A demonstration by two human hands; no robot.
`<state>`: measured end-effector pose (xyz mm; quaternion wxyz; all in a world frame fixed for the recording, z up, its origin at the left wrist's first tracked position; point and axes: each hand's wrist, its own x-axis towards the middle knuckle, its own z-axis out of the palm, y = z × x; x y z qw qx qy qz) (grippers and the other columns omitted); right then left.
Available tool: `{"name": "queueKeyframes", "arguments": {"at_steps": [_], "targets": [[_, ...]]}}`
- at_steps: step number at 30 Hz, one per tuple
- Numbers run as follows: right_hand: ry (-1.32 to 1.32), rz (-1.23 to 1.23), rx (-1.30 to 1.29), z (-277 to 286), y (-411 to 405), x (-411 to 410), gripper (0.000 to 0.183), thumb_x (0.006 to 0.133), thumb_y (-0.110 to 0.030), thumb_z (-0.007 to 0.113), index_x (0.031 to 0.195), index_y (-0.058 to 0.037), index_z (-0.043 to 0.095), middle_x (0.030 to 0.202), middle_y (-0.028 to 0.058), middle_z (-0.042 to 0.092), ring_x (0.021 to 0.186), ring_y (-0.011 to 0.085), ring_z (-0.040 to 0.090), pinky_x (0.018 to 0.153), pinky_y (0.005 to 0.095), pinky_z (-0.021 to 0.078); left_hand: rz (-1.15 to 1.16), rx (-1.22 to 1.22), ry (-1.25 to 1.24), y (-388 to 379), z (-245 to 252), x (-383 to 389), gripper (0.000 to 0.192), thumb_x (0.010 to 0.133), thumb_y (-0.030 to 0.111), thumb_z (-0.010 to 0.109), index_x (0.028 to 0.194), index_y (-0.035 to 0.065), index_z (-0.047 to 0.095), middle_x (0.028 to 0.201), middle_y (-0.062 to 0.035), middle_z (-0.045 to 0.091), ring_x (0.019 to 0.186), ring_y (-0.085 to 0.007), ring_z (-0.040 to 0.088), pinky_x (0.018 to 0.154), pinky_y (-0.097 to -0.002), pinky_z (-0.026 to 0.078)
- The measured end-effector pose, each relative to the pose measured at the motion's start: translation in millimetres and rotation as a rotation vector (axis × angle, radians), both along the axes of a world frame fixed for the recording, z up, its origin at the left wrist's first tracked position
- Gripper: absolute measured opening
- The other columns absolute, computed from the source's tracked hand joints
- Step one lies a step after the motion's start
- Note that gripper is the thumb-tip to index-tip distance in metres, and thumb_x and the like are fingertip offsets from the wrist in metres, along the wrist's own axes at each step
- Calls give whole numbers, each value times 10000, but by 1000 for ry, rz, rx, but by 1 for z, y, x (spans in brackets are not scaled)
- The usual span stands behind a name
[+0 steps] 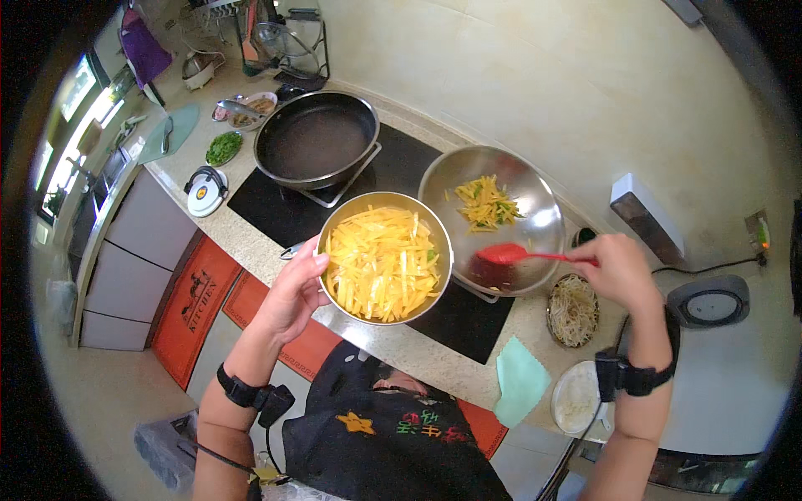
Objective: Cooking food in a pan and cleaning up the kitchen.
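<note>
My left hand (299, 294) grips the rim of a round metal bowl (445, 232), thumb on the edge. Glossy yellow strips (385, 263), which look like cut potato, fill it, with a bit of green at the right side. My right hand (617, 269) holds a red spoon-like spatula (504, 253) by its handle. Its head is over the lower part of a wide stainless-steel wok (539, 219). A smaller heap of yellow strips with green pieces (487, 203) lies in the wok, apart from the spatula. The bowl overlaps the wok's left edge in view.
A black frying pan (316, 134) stands on the black cooktop (404, 150). Bean sprouts (573, 311) fill a dish at right, near a white bowl (574, 396) and a green cloth (521, 382). Chopped greens (223, 148) and a white lid (207, 192) sit at left.
</note>
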<state>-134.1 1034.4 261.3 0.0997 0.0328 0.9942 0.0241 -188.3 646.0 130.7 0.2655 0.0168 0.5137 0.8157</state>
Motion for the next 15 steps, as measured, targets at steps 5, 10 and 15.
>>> {"name": "queueKeyframes", "arguments": {"at_steps": [5,10,15], "targets": [[122,-57,80,-3,21,-18,223,711,-105,715,927,-157,738,788,131,677,722,285,650,646,364,505,46,-27,-5,2,6,9,618,876,339,569,1382,61,348,1244,-85,539,1090,-155,582,879,-325,529],[39,-177,169,-6,69,-45,208,725,-195,730,924,-254,745,806,93,692,760,267,663,683,369,520,65,-51,-15,-1,9,14,623,871,343,572,1381,63,349,1244,-89,542,1082,-153,586,871,-320,532],[132,-51,206,-20,70,-87,197,731,-205,729,925,-237,745,822,99,692,750,274,660,662,354,510,104,-83,-34,-4,13,17,646,862,359,579,1388,67,343,1244,-90,542,1084,-154,586,868,-320,533]]}}
